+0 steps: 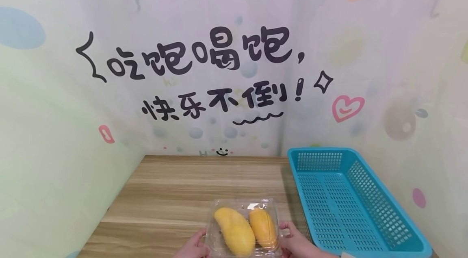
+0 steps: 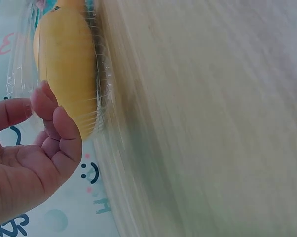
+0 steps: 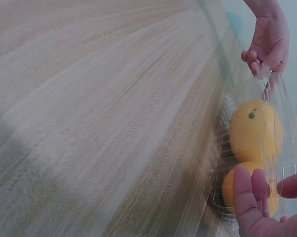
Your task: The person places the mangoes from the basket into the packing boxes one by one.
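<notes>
A clear plastic clamshell box (image 1: 269,203) with two yellow mangoes inside is at the near middle of the wooden table in the head view. The larger mango (image 1: 237,233) lies on the left, the smaller, more orange one (image 1: 262,227) on the right. My left hand (image 1: 193,248) pinches the box's left edge between thumb and curled fingers, as the left wrist view shows up close. At the opposite edge my right hand (image 1: 295,243) grips the rim, thumb on one side and fingers (image 3: 244,195) on the other.
A blue perforated plastic basket (image 1: 307,201) stands on the right side of the wooden table (image 1: 164,193), close by the right hand. Behind the table hangs a printed backdrop (image 1: 204,2) with black lettering, and light panels flank both sides.
</notes>
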Demonstrator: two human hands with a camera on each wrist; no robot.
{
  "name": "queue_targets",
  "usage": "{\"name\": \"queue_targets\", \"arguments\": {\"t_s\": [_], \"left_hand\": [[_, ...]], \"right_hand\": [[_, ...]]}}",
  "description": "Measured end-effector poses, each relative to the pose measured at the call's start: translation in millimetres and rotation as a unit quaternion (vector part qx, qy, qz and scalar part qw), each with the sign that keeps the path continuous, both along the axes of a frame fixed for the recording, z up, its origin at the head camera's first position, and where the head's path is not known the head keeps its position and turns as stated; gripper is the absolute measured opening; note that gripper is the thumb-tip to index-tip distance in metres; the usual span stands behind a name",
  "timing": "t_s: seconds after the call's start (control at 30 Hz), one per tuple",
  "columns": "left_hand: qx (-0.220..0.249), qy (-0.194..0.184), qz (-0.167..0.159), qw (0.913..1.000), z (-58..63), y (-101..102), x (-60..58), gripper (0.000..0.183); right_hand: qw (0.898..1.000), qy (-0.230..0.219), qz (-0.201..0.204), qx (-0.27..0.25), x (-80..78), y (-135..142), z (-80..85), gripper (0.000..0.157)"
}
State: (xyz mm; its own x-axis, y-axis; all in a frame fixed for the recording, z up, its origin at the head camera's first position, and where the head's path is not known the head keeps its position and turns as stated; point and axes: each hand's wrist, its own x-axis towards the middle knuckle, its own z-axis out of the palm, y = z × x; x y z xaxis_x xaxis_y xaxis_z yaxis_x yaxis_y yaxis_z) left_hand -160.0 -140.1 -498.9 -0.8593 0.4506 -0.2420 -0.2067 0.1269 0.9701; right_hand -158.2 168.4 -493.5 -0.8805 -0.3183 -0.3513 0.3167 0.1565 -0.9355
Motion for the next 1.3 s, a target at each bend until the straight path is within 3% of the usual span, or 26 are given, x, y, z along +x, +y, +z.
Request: {"name": "queue_targets", "arguments": {"t_s": [0.33, 0.6, 0.9, 1.07, 1.3], "left_hand": [[-0.004, 0.016, 0.003, 0.9999, -4.5, 0.4, -1.8, 0.061], [-0.025, 0.026, 0.003, 0.9993, -3.5, 0.9, -1.4, 0.062], [-0.012, 0.033, 0.016, 0.9992, -3.0, 0.9, -0.9, 0.064], [0.001, 0.024, 0.017, 0.9996, -4.7, -0.2, -0.8, 0.064], [0.008, 0.007, 0.019, 0.9998, -5.1, 0.6, 0.0, 0.064]], "right_hand": [[1.000, 0.015, 0.002, -0.004, 1.1, 0.2, -0.6, 0.053], [1.000, -0.008, -0.011, 0.016, 0.2, 0.0, -0.7, 0.057], [0.999, -0.039, 0.020, 0.016, 2.6, 1.6, 5.1, 0.051], [0.999, -0.038, 0.029, -0.007, 2.8, 2.4, 5.6, 0.043], [0.998, -0.042, 0.034, -0.023, 2.1, 3.2, 4.4, 0.045]]}}
